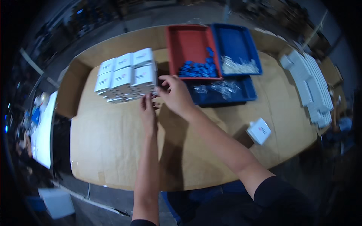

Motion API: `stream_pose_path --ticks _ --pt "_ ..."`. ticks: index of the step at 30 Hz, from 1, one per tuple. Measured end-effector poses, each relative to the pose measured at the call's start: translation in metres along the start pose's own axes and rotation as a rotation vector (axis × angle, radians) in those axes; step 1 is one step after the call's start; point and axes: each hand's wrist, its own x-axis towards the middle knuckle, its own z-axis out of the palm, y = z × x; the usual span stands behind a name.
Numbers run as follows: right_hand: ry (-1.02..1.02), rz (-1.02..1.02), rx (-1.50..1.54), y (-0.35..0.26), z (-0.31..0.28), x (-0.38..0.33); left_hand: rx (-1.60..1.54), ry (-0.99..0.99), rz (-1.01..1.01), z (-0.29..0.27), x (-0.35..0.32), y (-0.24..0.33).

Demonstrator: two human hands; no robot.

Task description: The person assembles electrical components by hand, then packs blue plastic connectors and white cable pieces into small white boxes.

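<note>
Small white cartons (126, 77) stand packed in a block at the left of the table, several of them stacked in rows. My left hand (148, 107) is at the block's front right corner, fingers stretched upward and apart, close against the lower cartons. Beside the block's right side is my right hand (174, 92), thumb and forefinger apart with a gap between them. Nothing shows in either hand; whether the fingertips touch the cartons is hard to see. One single white carton (259, 131) lies tilted on the table to the right of my right forearm.
A red tray (191, 39) holds blue small parts, and a blue tray (233, 43) holds whitish small pieces. In front, a darker blue tray (245, 92) contains clear plastic bags. White cartons (307, 86) line the right edge. Cardboard walls (113, 47) border the brown tabletop (109, 143).
</note>
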Motion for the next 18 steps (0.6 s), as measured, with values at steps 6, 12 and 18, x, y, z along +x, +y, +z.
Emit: stream_pose_path --ticks 6,12,18 --pt "0.058 -0.038 -0.470 -0.005 -0.195 -0.142 0.128 -0.117 -0.220 0.020 -0.133 0.034" --pt "-0.480 0.295 -0.791 -0.015 -0.326 -0.204 -0.006 -0.271 -0.420 0.049 -0.235 0.032" --pt "-0.738 0.083 -0.897 0.020 -0.353 -0.204 0.075 -0.459 -0.512 0.075 -0.274 0.023"
